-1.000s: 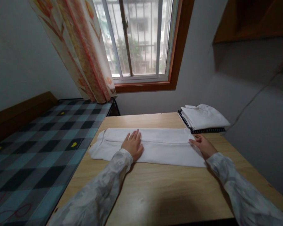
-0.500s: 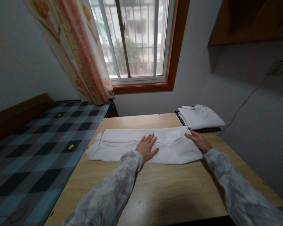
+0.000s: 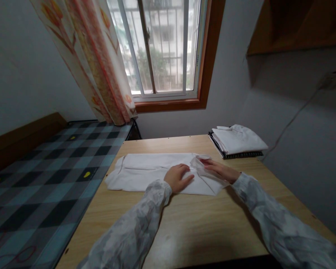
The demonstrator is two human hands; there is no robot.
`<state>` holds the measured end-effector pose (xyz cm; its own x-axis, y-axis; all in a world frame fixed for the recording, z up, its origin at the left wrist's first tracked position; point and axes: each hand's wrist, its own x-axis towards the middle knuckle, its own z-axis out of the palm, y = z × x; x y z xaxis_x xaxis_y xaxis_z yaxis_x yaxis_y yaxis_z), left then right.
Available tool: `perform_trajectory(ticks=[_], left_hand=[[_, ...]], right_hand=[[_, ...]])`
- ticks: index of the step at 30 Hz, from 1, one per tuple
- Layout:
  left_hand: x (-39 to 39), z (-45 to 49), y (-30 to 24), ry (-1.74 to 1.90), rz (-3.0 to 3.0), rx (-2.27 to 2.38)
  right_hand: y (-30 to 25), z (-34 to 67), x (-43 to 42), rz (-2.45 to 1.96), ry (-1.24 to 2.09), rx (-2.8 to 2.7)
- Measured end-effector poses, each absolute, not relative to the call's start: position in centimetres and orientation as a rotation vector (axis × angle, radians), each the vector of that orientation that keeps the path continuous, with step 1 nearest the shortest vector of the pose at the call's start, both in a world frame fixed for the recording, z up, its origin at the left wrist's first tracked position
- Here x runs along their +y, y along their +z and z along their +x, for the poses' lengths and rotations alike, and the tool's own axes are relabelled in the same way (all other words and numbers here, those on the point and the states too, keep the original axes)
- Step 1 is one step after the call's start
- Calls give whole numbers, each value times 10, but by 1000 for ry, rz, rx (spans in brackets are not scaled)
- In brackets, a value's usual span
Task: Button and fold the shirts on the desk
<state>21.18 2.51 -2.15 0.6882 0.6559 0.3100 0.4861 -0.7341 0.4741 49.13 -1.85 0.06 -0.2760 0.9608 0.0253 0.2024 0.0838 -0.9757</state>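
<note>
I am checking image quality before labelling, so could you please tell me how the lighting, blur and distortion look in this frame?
Head view: daylight from the window leaves the room dim; a soft shadow falls on the table near the camera; the right hand and the white garment edge it lifts are slightly motion-blurred; the left hand is sharper; wide-angle distortion tilts the window frame.

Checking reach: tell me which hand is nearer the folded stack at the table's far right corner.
Right. The right hand holds the white garment's turned end, just short of the folded stack; the left hand presses the garment farther left.

I couldn't see the dark striped fabric (image 3: 235, 154) properly under the folded white garment stack (image 3: 239, 139); only its edges showed.
</note>
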Motion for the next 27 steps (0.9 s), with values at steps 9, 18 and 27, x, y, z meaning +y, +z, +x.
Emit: perform_trajectory(ticks=[9,18,27], left_hand=[[24,192,-43,302,2865,483],[78,151,-37,324,2973,560],[90,128,-46,248,2917,1081]], right_hand=[[-34,552,-34,-1567,1127,-1491],[-47,572,-65,-1817,1465,-1529],[-24,549,-23,-1618,304,-1852]])
